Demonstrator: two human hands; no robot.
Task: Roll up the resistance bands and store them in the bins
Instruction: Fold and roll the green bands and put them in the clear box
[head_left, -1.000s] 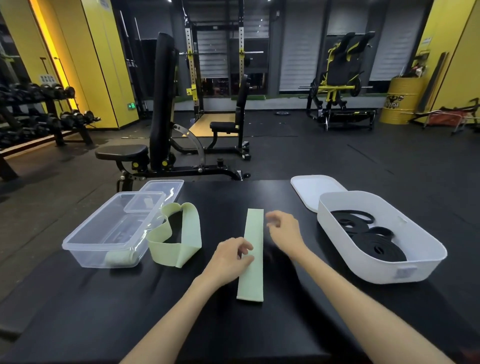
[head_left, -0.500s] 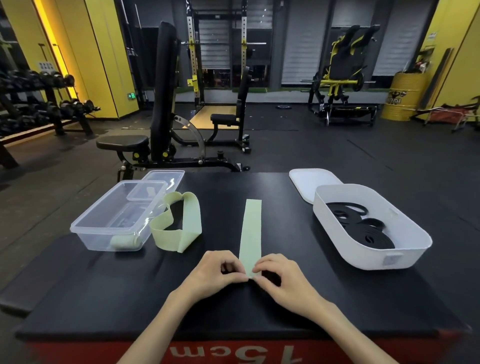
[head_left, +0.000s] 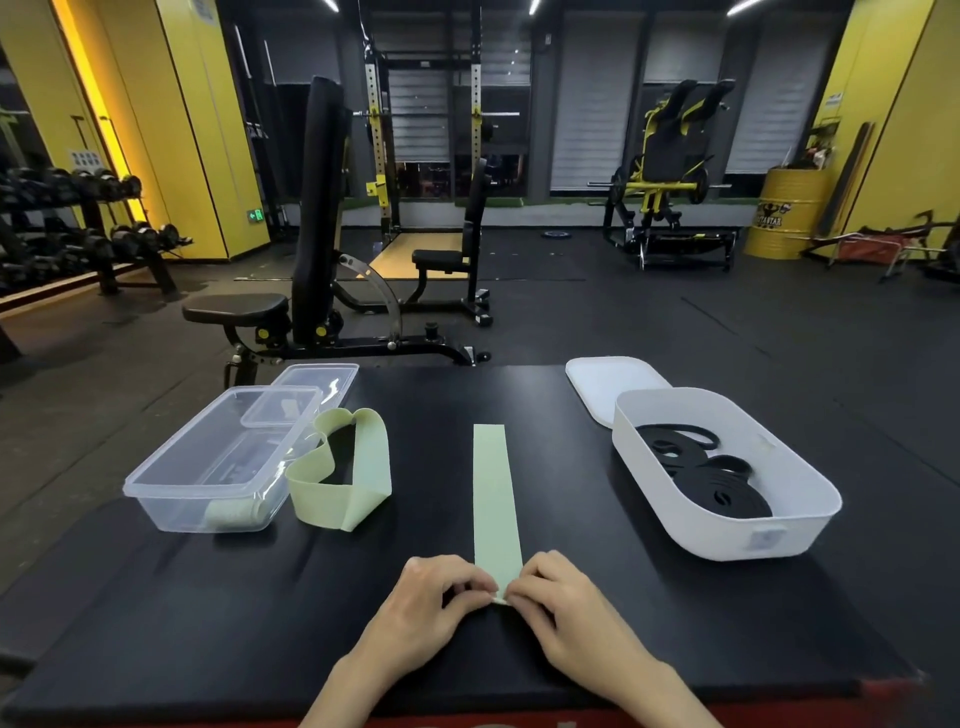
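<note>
A flat pale-green resistance band (head_left: 493, 493) lies lengthwise on the black platform (head_left: 208, 613). My left hand (head_left: 431, 597) and my right hand (head_left: 556, 603) pinch its near end between fingertips, side by side. A second pale-green band (head_left: 337, 478) stands as a loose loop to the left. Beside the loop sits a clear plastic bin (head_left: 218, 457) with a rolled green band (head_left: 228, 514) inside at its near end. A white bin (head_left: 722, 478) on the right holds black bands (head_left: 711, 478).
A clear lid (head_left: 317, 382) lies behind the clear bin and a white lid (head_left: 608, 387) behind the white bin. Beyond the platform stand a black weight bench (head_left: 311, 234), a dumbbell rack (head_left: 78, 228) at left and a yellow barrel (head_left: 784, 213) at right.
Both hands slid from the middle of the flat band down to its near end and now pinch it. The view has tilted to show the platform's front edge.
</note>
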